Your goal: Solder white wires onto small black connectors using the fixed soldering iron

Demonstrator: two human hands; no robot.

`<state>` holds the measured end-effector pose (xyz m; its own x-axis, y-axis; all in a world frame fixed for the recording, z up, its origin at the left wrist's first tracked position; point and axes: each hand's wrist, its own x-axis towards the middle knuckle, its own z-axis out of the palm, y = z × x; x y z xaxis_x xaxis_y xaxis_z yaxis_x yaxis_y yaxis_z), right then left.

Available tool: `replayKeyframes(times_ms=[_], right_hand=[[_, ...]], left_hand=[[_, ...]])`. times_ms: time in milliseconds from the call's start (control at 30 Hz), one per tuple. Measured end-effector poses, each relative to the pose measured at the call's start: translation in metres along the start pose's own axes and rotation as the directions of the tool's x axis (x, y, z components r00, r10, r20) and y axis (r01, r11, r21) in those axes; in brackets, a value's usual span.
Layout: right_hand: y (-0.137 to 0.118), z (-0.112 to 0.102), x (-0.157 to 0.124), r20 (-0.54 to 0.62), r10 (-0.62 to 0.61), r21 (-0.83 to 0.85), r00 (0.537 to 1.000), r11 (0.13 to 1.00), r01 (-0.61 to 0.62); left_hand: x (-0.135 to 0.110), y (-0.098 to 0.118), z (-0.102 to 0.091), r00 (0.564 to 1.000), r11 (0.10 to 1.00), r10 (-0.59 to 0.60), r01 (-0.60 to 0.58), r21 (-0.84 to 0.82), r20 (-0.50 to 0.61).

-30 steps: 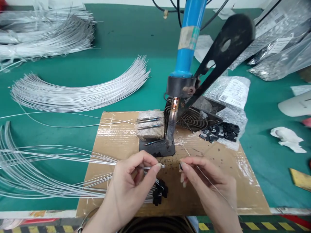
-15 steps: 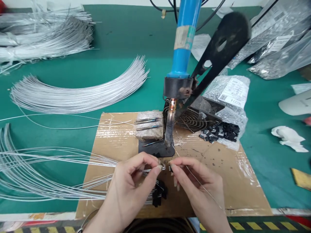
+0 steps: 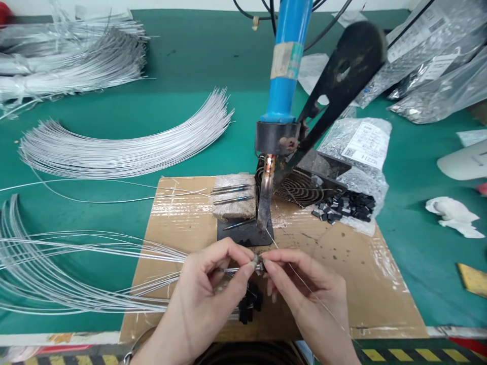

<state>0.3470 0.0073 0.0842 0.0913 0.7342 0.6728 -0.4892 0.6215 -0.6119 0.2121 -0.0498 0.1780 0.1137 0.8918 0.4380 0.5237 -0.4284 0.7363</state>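
My left hand [image 3: 216, 289] is closed in a pinch on the end of a white cable [image 3: 232, 270]. A small black connector [image 3: 261, 266] is pinched by my right hand [image 3: 310, 296], its pin side facing the cable end. Connector and cable end meet between my fingertips; whether they touch is hard to see. Thin solder wire [image 3: 300, 274] runs from the tip of a blue-handled soldering iron [image 3: 265, 203] down across my right hand. Below my left fingers lie cables with black connectors [image 3: 248, 304] on their ends.
The iron is held upright by a black stand arm [image 3: 342, 76] above a sponge block [image 3: 234, 205] with spare tips. Loose black connectors [image 3: 346, 207] lie by a plastic bag at right. Bundles of white cable [image 3: 125, 152] lie at left; cardboard [image 3: 365, 289] covers the green bench.
My right hand has moved slightly left, bringing the black connector up to the cable end in my left hand. The gap between them has closed.
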Motion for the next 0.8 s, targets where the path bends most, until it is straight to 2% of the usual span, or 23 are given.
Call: replayKeyframes(times_ms=[33,133,200,267,333,367,467,800], right_hand=[[0.0,0.001,0.0,0.034,-0.025,-0.017,0.999,1.0,0.026],[-0.005,0.006,0.001,-0.086,0.054,0.018,0.995,0.998,-0.053],[-0.007,0.007,0.001,-0.124,0.083,0.036,0.989,0.996,-0.079],[-0.007,0.007,0.001,-0.086,0.057,0.02,0.995,0.998,-0.056],[-0.006,0.006,0.002,0.029,-0.014,-0.006,0.999,1.0,0.014],[-0.006,0.005,0.001,-0.054,0.041,0.009,0.998,0.999,-0.041],[-0.008,0.008,0.0,-0.12,0.071,0.043,0.99,0.997,-0.066],[-0.007,0.011,-0.002,-0.125,-0.053,-0.067,0.991,0.997,0.045]], left_hand=[[0.0,0.0,0.0,1.0,1.0,0.007,-0.007,0.001,0.001],[0.0,0.001,0.0,1.0,1.0,0.017,-0.017,-0.004,-0.003],[0.0,0.002,0.0,1.0,1.0,0.016,-0.015,-0.009,0.002],[0.0,0.003,0.0,1.0,1.0,0.009,-0.009,-0.005,0.001],[0.001,0.002,0.001,1.0,1.0,0.009,-0.009,0.001,0.001],[0.001,0.002,0.001,1.0,1.0,0.014,-0.014,0.003,0.0],[0.001,0.001,0.003,0.999,0.999,0.039,-0.039,-0.006,-0.001],[0.004,0.002,0.005,0.999,0.999,0.035,-0.035,-0.037,-0.017]])
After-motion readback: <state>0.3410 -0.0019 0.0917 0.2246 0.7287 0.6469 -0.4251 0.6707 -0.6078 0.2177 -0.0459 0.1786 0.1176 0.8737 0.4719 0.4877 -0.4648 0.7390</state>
